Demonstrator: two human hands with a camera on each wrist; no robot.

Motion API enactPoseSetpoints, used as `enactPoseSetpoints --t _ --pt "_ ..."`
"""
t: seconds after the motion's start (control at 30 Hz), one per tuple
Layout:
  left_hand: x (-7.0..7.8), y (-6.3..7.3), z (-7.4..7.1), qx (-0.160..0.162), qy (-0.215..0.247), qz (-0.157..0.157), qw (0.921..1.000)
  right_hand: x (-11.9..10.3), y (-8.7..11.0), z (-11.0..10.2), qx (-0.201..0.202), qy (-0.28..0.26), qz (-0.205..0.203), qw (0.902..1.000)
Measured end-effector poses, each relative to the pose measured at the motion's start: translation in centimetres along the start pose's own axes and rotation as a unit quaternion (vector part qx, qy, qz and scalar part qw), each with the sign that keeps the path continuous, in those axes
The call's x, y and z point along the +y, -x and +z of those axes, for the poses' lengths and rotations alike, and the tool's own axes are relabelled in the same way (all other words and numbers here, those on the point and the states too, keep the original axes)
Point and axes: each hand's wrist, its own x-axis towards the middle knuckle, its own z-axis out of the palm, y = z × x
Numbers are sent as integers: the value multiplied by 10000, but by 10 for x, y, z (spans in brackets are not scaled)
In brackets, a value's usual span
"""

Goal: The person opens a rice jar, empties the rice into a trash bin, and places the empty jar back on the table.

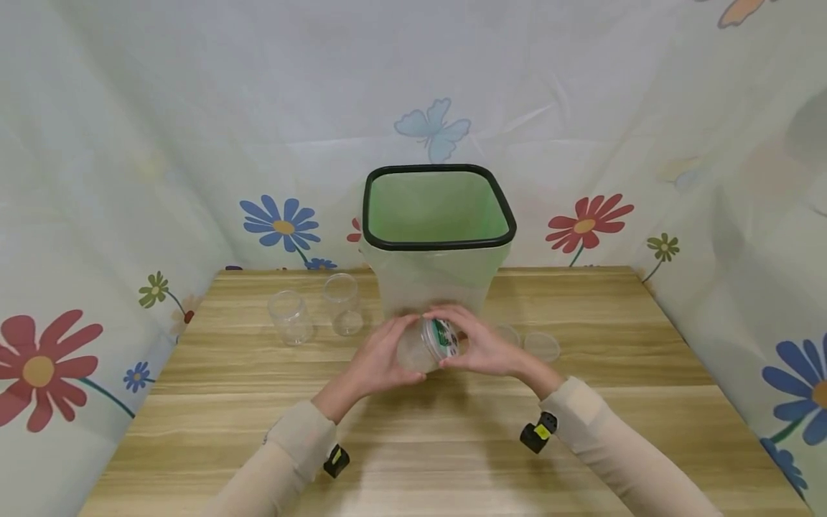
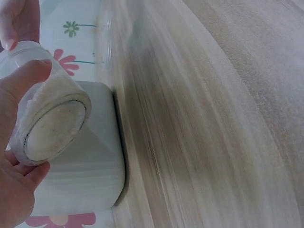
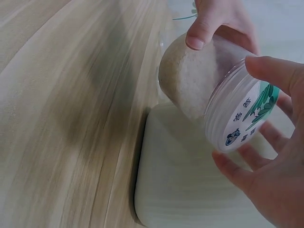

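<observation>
A clear plastic jar (image 1: 412,352) is held tilted on its side between the two hands, in front of the bin. Pale grainy contents (image 3: 192,80) lie toward its base in the right wrist view. My left hand (image 1: 381,361) grips the jar's body, thumb on one side and fingers round the other. On the jar sits a clear screw lid (image 3: 228,111) with a green-and-white label (image 3: 260,108). My right hand (image 1: 481,345) holds this lid by its edge between thumb and fingers. The jar's round base (image 2: 57,130) faces the left wrist camera.
A pale green bin (image 1: 439,276) with a black rim stands behind the hands. Two clear open jars (image 1: 291,319) (image 1: 342,305) stand to the left on the wooden table (image 1: 413,445). Clear round lids (image 1: 541,347) lie to the right. A flowered curtain surrounds the table.
</observation>
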Motion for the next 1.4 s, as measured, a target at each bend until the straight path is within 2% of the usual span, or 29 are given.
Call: enactPoseSetpoints --t 0.37,0.5,0.6,0.67,0.77,0.9,1.03,1.17,1.4 --pt "-1 1 0 95 -17 -29 9999 -2 1 3 -119 519 -524 9972" --pt "-2 2 0 175 -27 -3 9998 -2 2 3 -73 643 -514 9966" --pt "-3 3 -1 194 -56 -37 9998 -5 2 4 145 737 -450 9962" --pt "-3 3 -1 207 -53 -71 9997 -8 1 5 352 814 -320 9955" --pt "-3 4 -1 230 -43 -114 9997 -13 0 6 618 854 96 9944" --pt "-2 6 0 290 -64 -79 9995 -17 -1 9 668 898 774 9907" --pt "-1 6 1 352 -120 5 9993 -18 -2 11 651 950 1062 9877" --pt "0 6 1 350 -149 -6 9993 -18 -2 10 640 954 984 9885" --pt "0 6 4 354 -198 -2 9992 -12 -1 9 603 1052 434 9917"
